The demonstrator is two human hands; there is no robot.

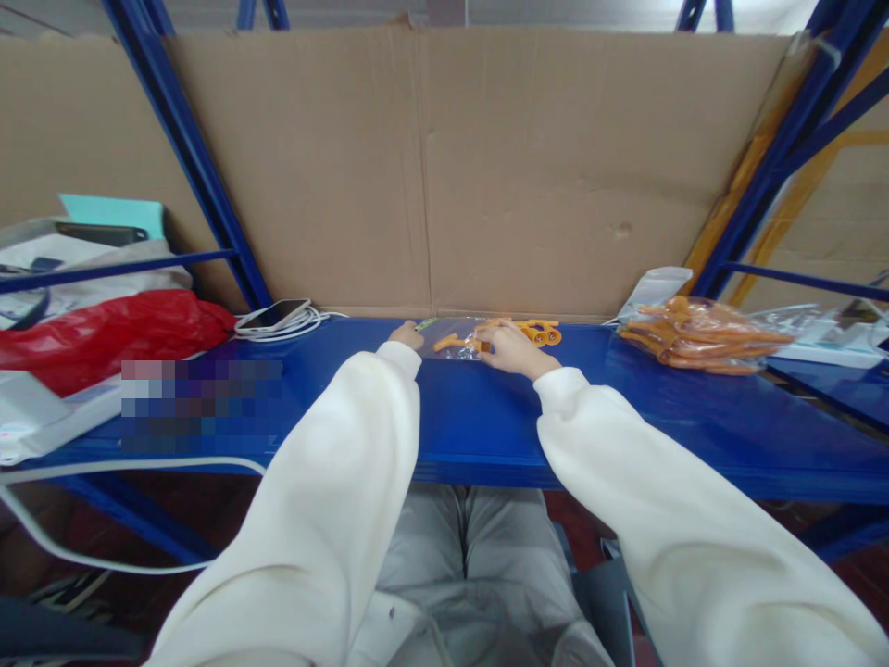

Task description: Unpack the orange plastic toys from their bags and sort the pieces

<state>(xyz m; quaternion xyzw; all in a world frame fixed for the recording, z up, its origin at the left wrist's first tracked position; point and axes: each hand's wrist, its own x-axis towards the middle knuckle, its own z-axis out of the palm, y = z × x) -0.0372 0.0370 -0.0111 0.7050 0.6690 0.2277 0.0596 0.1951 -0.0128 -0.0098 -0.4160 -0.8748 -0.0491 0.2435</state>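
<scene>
**Handling Orange Pieces at the Clear Bag: Hand Position and Alignment**

From where I stood, the clear bag lay flat on the blue table, near its far edge and close to the cardboard panel. The left hand was at the bag's left end, fingers bent; whether it pinched the film, I could not tell. The right hand arched over the orange pieces with its fingers curled at them — a firm grasp could not be confirmed, since the hand covered the contact.

For sound handling, in my judgement, the left hand needed to anchor the film while the right gathered the pieces by their shafts, kept them parallel and avoided snagging the plastic.

Orientation: the bag's long axis ran left to right, roughly parallel to the panel. One orange piece between the hands lay nearly along that axis, its left end tilted slightly toward the person. Beyond the right hand, the ringed ends of further pieces pointed right — their other ends were hidden. Whether the pieces lay inside the bag or on it was unclear.
</scene>
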